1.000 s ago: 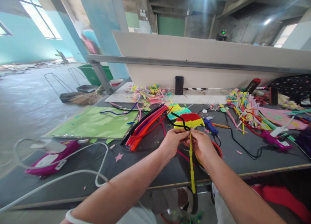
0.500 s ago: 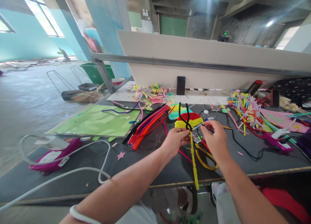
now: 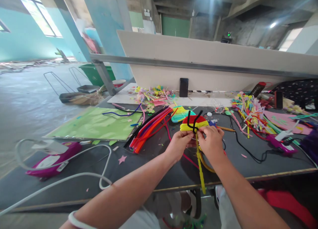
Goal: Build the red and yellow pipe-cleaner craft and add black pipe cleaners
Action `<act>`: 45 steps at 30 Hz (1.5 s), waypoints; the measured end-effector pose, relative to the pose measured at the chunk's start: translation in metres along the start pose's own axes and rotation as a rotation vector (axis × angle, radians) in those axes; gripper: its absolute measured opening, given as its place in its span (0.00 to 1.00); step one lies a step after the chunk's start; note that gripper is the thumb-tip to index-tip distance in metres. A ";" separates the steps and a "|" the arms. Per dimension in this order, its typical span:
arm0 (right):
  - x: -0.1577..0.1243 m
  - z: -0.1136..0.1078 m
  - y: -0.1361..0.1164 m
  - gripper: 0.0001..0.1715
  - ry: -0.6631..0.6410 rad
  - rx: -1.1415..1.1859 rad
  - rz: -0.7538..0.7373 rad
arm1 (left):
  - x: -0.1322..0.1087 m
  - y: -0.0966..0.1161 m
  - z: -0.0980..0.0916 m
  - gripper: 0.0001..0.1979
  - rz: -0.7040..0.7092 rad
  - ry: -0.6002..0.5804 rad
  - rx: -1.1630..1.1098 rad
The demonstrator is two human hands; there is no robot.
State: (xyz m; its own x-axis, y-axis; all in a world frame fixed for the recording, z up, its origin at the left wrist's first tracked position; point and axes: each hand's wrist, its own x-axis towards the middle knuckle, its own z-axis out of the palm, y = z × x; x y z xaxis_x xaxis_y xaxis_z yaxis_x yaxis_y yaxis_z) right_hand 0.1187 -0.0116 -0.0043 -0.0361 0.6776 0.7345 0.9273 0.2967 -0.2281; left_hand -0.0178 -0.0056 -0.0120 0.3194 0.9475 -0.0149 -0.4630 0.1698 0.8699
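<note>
My left hand (image 3: pixel 182 143) pinches black pipe cleaners (image 3: pixel 193 121) where they cross a yellow pipe cleaner (image 3: pixel 200 169). Two black ends point upward; the yellow stem hangs down past the table's front edge. From the other side my right hand (image 3: pixel 211 139) closes its thumb and fingers on the same joint. Just behind the fingers is a red and yellow piece (image 3: pixel 195 119) made of pipe cleaner rows; I cannot tell whether it is attached. Partly hidden below my right hand is a yellow loop (image 3: pixel 207 166).
Left of my hands lie a pipe cleaner bundle (image 3: pixel 149 131) and a green sheet (image 3: pixel 94 123). A teal and yellow piece (image 3: pixel 181 114) and a phone (image 3: pixel 184 87) are behind. Scraps (image 3: pixel 248 110) heap to the right. A white cable (image 3: pixel 106 162) crosses the left side.
My right hand has moved left and in to the joint beside my left fingers. The black ends now lean right and spread apart. A greyish strip by the right fingertips is no longer visible.
</note>
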 end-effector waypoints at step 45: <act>-0.002 0.030 -0.008 0.11 -0.241 -0.157 -0.015 | 0.030 0.006 -0.038 0.22 0.012 0.233 0.437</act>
State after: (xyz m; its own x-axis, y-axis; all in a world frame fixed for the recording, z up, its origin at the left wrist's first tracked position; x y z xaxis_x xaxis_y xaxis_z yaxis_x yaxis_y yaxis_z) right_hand 0.0999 0.0048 -0.0231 -0.1201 0.8199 0.5597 0.9716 0.2128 -0.1031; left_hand -0.0424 0.0344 -0.0263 0.0996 0.9926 -0.0699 -0.0593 0.0761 0.9953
